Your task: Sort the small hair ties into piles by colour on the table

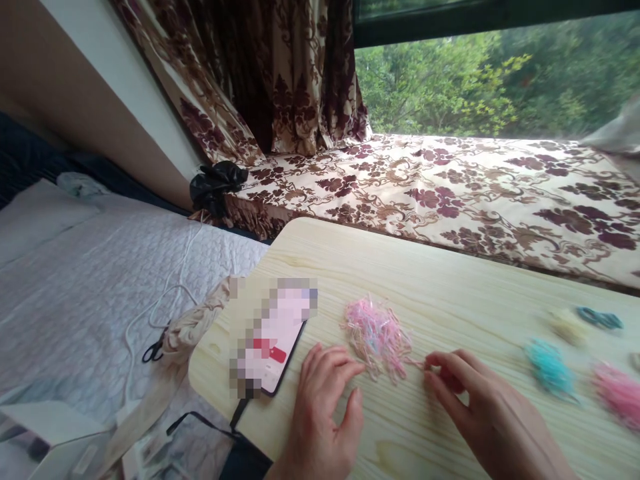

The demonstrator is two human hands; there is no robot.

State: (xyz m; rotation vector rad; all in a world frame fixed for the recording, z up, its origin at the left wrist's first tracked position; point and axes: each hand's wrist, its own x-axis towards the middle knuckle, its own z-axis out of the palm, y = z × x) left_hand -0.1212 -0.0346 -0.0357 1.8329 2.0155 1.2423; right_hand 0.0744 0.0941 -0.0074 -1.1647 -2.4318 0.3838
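Note:
A tangled pile of thin pastel loops or strands [377, 333], mostly pink with some pale blue and white, lies on the wooden table. They look like small elastic bands, though their exact kind is hard to make out. My right hand [475, 393] pinches the end of a pink strand [414, 363] that trails from the pile's right side. Resting to the left of the pile is my left hand [327, 403], its fingers bent and thumb apart, with the fingertips at the pile's near edge. Nothing shows in its grasp.
Right of my hands lie a turquoise bundle [550, 368], a pink bundle [620, 393], a cream bundle [570, 327] and a dark teal one [600, 317]. A phone [280, 343] with a strap sits on the table [450, 287] at left. Beyond are a bed [100, 267] and a floral-covered ledge [450, 187].

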